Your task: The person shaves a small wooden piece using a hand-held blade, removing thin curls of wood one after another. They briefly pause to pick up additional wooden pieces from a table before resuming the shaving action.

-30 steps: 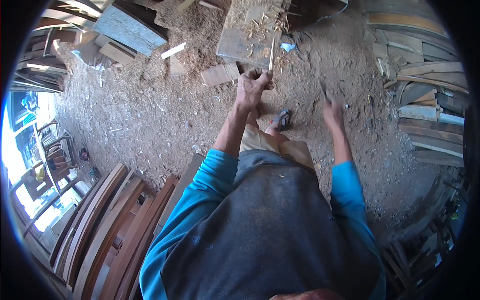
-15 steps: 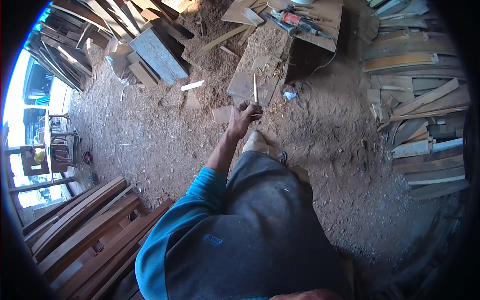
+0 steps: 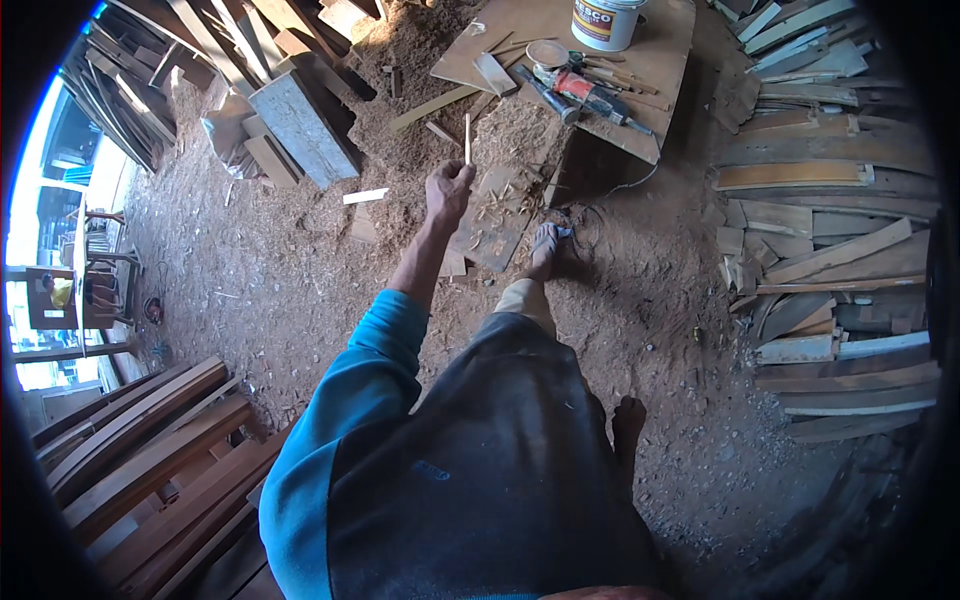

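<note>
My left hand (image 3: 449, 190) is closed around the lower end of a thin, pale wooden stick (image 3: 467, 138), which points away from me. That arm reaches forward in a blue sleeve, over ground strewn with shavings. Just past the hand lies a flat board (image 3: 487, 235) covered partly with wood shavings (image 3: 515, 140). My right hand is out of the picture.
A low wooden table (image 3: 640, 140) ahead bears a red and grey power tool (image 3: 590, 95), a white bucket (image 3: 603, 25) and several thin sticks. Planks (image 3: 790, 175) are piled at right, long beams (image 3: 150, 450) at near left. A pale slab (image 3: 303, 125) leans ahead-left.
I have stepped forward, and the table with its bucket and tool shows more fully. My left hand, still holding the stick, has shifted forward and left in the picture.
</note>
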Action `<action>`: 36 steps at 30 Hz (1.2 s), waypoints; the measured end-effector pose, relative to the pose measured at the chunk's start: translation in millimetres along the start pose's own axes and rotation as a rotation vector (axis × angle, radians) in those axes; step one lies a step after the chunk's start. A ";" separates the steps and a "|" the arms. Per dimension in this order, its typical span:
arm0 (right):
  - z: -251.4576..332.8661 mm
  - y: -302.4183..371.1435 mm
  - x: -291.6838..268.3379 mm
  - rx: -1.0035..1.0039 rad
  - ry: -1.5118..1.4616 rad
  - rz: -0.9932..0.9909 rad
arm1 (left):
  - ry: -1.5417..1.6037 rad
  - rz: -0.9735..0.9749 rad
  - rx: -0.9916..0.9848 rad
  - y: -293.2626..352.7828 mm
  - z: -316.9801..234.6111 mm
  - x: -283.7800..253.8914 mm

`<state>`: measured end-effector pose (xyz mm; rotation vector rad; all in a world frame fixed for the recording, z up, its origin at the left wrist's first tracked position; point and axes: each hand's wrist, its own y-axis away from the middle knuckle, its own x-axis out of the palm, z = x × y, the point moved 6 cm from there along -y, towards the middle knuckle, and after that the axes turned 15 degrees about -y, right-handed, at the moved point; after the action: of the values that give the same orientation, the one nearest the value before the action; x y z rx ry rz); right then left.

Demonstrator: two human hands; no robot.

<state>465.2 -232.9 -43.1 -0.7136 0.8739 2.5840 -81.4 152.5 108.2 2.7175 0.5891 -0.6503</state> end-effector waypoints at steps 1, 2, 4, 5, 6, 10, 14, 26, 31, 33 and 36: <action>16.8 -10.7 -6.3 -0.075 0.070 0.019 | -0.038 -0.020 0.015 -18.0 -13.0 8.5; 33.8 -22.2 -10.7 -0.149 0.140 0.041 | -0.053 -0.033 0.028 -38.6 -19.7 17.9; 56.6 -48.0 -17.7 0.002 0.080 0.027 | -0.099 -0.035 0.042 -83.5 -23.2 32.8; 67.8 -62.3 -17.3 0.075 0.046 0.025 | -0.152 -0.038 0.034 -111.7 -18.9 36.2; 81.4 -76.6 -15.6 0.104 0.092 0.056 | -0.188 -0.045 0.052 -139.7 -15.7 39.7; 153.5 -108.8 -19.6 0.004 0.335 0.155 | -0.448 -0.035 0.194 -218.3 -67.2 70.1; 218.8 -147.5 -29.9 -0.028 0.514 0.247 | -0.576 -0.013 0.193 -307.6 -89.4 90.8; 283.8 -176.3 -53.3 0.136 0.469 0.105 | -0.745 0.347 0.468 -404.5 -208.6 191.3; 253.2 -175.3 -59.8 0.098 0.622 0.178 | -0.810 0.786 0.684 -315.7 -271.1 306.9; 201.4 -185.1 -59.4 -0.024 0.716 0.292 | -1.028 0.772 0.768 -291.9 -257.8 333.5; 149.8 -204.7 -85.7 -0.004 0.681 0.268 | -1.047 0.677 1.045 -264.0 -251.4 372.2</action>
<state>573.5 6.1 10.2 -1.6290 1.2181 2.5780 195.5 593.7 97.6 2.3824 -1.1252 -2.3033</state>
